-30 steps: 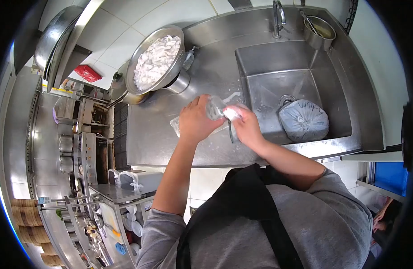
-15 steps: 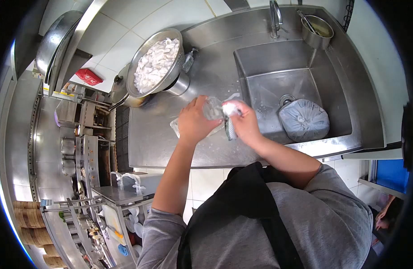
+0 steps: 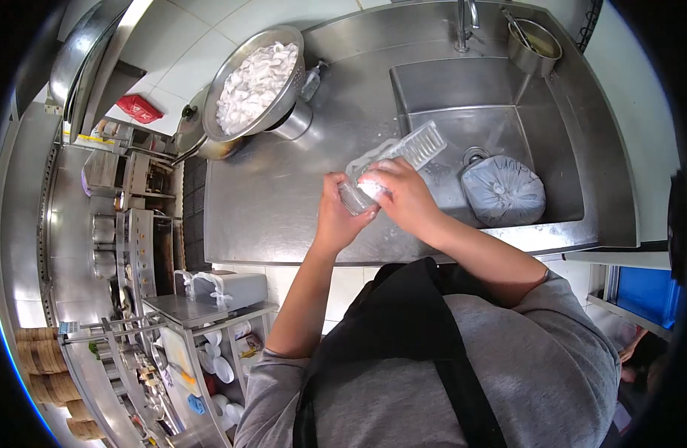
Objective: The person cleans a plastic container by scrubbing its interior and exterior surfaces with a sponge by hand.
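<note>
My left hand (image 3: 337, 216) is wrapped round a clear plastic container (image 3: 354, 197) above the steel counter. Against the container's opening, my right hand (image 3: 404, 196) has its fingers closed on a small white wad (image 3: 372, 188). A clear ribbed plastic tray (image 3: 425, 145) extends from behind my right hand toward the sink edge; part of it is hidden by the hand. Whether either hand touches this tray cannot be made out.
A metal colander (image 3: 293, 89) full of white pieces stands at the counter's back left. The sink (image 3: 463, 89) holds a tied plastic bag (image 3: 504, 196). A metal pot (image 3: 532, 63) sits at the back right. Another person's arm (image 3: 633, 345) shows at lower right.
The ribbed tray now shows beyond my right hand, over the sink edge, instead of beside my left hand. Both hands have turned, and the container in my left hand is tilted differently. The view has shifted slightly.
</note>
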The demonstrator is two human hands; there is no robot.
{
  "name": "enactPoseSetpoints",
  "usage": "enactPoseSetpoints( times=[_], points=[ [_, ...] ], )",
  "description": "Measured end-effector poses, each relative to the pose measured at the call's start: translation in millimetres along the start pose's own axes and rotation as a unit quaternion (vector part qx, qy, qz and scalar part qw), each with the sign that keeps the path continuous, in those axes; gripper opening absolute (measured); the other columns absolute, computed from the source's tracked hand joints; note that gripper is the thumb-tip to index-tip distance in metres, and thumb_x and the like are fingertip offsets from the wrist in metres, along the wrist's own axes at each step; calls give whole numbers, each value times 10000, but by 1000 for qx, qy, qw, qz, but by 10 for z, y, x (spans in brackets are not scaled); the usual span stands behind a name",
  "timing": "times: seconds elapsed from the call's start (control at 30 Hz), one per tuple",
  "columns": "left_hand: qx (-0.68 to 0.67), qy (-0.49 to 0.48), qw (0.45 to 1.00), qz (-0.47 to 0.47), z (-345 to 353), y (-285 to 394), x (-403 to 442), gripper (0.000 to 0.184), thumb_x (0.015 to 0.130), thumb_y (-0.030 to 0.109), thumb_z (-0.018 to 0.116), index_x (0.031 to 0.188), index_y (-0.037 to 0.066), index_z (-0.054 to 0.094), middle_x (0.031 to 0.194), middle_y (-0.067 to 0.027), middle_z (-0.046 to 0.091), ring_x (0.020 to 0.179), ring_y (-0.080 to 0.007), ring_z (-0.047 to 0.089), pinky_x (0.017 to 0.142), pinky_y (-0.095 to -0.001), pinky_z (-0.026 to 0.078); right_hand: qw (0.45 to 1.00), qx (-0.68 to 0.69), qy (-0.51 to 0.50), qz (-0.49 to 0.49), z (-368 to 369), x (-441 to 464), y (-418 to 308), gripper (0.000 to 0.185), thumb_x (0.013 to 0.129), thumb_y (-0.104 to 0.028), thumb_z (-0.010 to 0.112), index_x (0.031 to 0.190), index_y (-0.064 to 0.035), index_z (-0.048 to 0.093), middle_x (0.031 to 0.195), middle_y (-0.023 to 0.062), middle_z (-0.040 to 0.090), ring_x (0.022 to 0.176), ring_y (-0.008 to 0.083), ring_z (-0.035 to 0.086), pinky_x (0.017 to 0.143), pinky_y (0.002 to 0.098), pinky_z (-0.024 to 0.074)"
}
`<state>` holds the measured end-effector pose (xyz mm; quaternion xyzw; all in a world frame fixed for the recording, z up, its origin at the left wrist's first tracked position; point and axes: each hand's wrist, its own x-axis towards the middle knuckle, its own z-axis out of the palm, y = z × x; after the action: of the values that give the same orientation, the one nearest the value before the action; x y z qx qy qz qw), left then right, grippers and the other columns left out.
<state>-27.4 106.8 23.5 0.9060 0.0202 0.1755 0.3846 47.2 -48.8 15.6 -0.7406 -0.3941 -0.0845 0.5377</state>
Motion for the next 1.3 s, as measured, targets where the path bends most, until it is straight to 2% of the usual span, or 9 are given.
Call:
enactPoseSetpoints(
  times=[0.13,0.43,0.5,0.73,0.97,1.03,1.2,1.23,1.3],
  points=[
    [-7,-32,998,-48,25,-122,-52,677,601,94,852,1096,54,392,1000,-115,523,910,-219,537,826,-362,449,999,14,-6,38,100,77,3,280,736,6,605,998,-68,668,1049,107,640,1006,337,565,882,426,453],
    [-15,-12,1000,2,92,-210,-163,666,569,102,872,1026,35,392,915,-185,577,830,-339,617,722,-392,494,989,-87,-93,-70,126,-311,-27,226,759,-93,630,980,-99,673,1047,43,645,1036,253,553,862,402,417],
    [5,-22,1000,11,138,-266,-161,682,576,99,877,1034,47,373,886,-106,529,781,-235,573,719,-353,481,991,-95,-71,-60,146,-89,12,223,766,-99,620,983,-108,674,1049,34,643,1038,244,552,853,400,416],
    [-40,-26,998,-44,129,-311,-266,660,565,98,859,1027,44,390,864,-167,574,807,-314,618,706,-379,494,981,-128,-135,-51,93,-398,22,276,728,-96,657,1001,-128,672,1061,13,635,1052,233,549,868,405,424],
    [-34,30,998,-41,277,-343,-476,648,616,83,861,1042,16,377,857,-144,588,780,-225,613,716,-360,501,968,-153,-141,-138,243,-138,105,210,746,-130,636,954,-111,656,981,42,637,997,246,576,828,400,455],
    [-83,35,994,-68,351,-451,-590,630,640,85,858,1038,10,376,854,-141,589,775,-202,605,716,-356,502,937,-316,-148,-5,198,30,449,179,774,-122,578,927,-92,668,994,68,631,964,261,583,825,414,459],
    [-156,27,971,-181,352,-416,-684,575,663,62,835,1024,25,389,970,-108,547,914,-153,563,796,-318,481,948,-298,-111,28,151,309,812,119,762,-115,582,843,-64,654,910,129,629,915,294,583,783,420,473],
    [-157,29,971,-178,330,-422,-674,575,663,62,835,1024,25,389,970,-108,547,914,-153,563,796,-318,481,960,-275,-58,7,361,52,634,95,755,-119,594,822,-68,637,916,104,623,936,289,583,779,410,480],
    [-100,9,984,-148,274,-444,-658,594,656,75,831,1096,15,437,1007,-132,584,938,-194,592,821,-340,485,946,-226,-180,-149,475,-268,199,107,758,-124,602,843,-75,644,916,85,614,964,277,583,781,406,485]
  ],
)
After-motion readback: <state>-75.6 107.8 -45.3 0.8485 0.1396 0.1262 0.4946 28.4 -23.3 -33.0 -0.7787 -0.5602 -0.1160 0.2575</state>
